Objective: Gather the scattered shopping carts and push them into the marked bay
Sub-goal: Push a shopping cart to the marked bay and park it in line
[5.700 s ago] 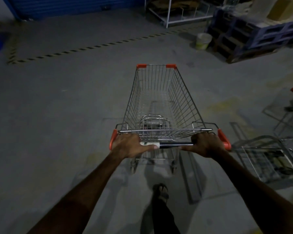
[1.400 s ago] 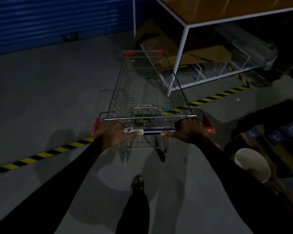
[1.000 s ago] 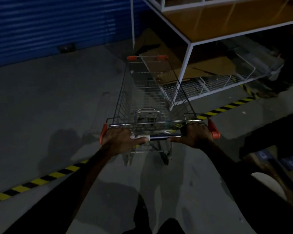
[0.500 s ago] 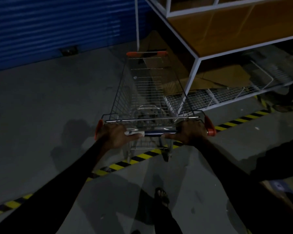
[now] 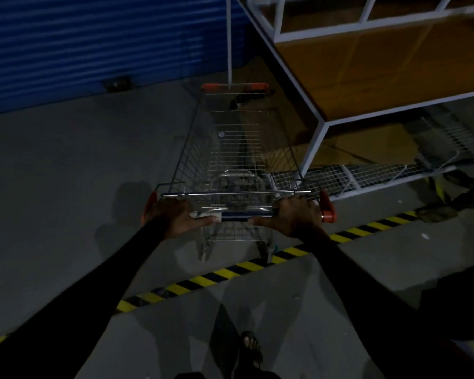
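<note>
Both hands wrapped on cart handle: left hand [image 5: 175, 214], right hand [image 5: 293, 216]. Cart [image 5: 238, 149] past the striped floor tape [image 5: 225, 273], nose toward blue shutter [image 5: 93, 45]. Push straight, even pressure. White shelf frame [image 5: 316, 144] just beside right flank; open floor [image 5: 66, 173] on left, so favour left
</note>
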`<control>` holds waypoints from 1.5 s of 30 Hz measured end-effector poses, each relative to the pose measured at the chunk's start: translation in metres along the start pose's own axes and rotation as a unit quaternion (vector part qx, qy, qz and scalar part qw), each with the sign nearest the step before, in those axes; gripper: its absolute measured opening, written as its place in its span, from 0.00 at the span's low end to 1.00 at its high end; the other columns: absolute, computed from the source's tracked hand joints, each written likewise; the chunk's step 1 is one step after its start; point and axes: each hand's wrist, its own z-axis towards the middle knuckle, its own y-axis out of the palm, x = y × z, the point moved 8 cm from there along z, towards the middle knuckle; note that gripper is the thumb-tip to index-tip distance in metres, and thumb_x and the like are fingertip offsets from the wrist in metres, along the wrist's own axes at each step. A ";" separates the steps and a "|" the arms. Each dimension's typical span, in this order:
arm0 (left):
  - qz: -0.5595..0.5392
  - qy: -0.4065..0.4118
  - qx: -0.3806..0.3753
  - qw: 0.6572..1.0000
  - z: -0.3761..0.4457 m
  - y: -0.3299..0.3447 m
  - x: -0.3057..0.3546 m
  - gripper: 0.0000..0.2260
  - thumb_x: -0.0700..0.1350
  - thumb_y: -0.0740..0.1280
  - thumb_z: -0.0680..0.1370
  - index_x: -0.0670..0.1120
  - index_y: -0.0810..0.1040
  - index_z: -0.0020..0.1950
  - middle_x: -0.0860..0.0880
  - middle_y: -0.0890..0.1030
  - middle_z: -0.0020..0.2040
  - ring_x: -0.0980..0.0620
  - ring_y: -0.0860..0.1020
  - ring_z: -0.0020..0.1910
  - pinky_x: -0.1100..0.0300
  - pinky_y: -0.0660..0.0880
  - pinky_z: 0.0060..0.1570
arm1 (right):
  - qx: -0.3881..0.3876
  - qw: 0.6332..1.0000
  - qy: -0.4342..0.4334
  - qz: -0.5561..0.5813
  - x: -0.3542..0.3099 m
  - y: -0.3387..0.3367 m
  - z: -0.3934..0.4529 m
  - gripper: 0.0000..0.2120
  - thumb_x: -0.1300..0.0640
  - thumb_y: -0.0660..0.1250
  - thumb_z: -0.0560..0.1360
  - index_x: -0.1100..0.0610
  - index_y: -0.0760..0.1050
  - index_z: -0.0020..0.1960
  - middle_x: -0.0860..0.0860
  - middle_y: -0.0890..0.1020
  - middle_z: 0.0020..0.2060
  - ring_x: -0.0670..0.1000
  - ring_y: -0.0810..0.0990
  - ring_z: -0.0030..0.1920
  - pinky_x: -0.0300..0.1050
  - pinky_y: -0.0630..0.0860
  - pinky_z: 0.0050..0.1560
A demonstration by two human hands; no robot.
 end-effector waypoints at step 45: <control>-0.135 0.368 0.108 0.913 -0.141 0.092 0.074 0.13 0.48 0.73 0.81 0.43 0.83 0.62 0.44 0.83 0.58 0.40 0.82 0.53 0.47 0.81 0.49 | 0.076 0.892 0.366 0.255 -0.075 0.062 -0.301 0.29 0.37 0.65 0.82 0.52 0.71 0.77 0.53 0.79 0.68 0.59 0.79 0.64 0.56 0.78 0.60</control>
